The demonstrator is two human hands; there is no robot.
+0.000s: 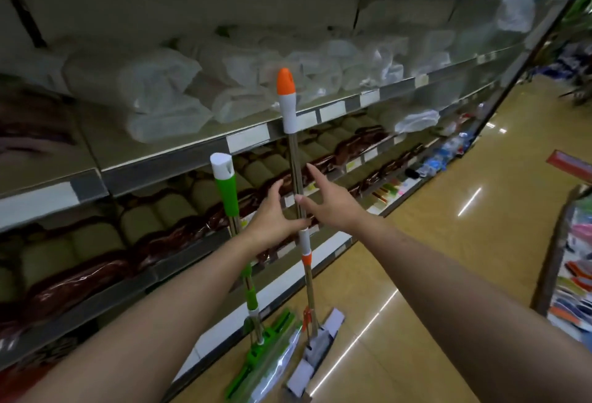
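Both forearms [153, 322] fill the lower frame as I reach toward the shelving. Ahead of them the orange mop [294, 162] stands nearly upright, its white-and-orange top against a shelf edge [192, 159] and its grey head [315, 348] on the floor [448, 258]. My left hand [272, 215] is spread open on the pole's left side, thumb tip touching it just above the white collar. My right hand [330, 201] is open on the other side, fingers [315, 172] splayed, thumb against the pole. Neither hand closes round it. A green mop [228, 188] leans just beside it on the left, partly behind my left wrist. Room is tight toward the shelves and open to the right, where the aisle floor runs wide up to a rack [573, 274] at the frame's edge. Price strips [248, 141] along the shelf edges are too blurred to read, and I cannot make out a brand on either mop.
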